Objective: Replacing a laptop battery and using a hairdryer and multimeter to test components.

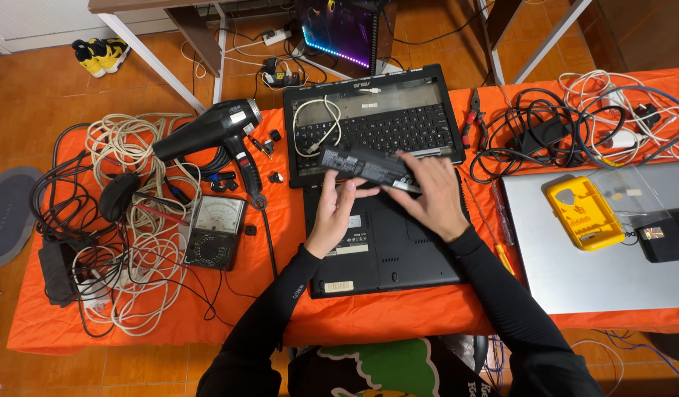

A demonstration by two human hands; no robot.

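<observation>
Head view: long black battery [366, 167] held up over the middle of the table [398, 316], just above the far edge of a black laptop base [383, 246] lying underside up near the front edge. Left hand [333, 215] under the battery's near side, fingers curled up against it; right hand [427, 195] closed over its right end, fingers wrapped on top. Both hands gripping, not spread. Beyond the battery, toward the back edge, a stripped keyboard frame [372, 121] with a loose white cable [315, 129] on it. On the left half, a black hair dryer [214, 131], a dial meter [216, 231] and a heap of white and black cords [126, 220]. Toward the right edge, a closed silver laptop [582, 257] carrying a yellow case [582, 212]; pliers [473, 117] and more cords near the back right corner. Probably the battery step at the base's far edge; next likely needs the battery held level and square to its bay.
</observation>
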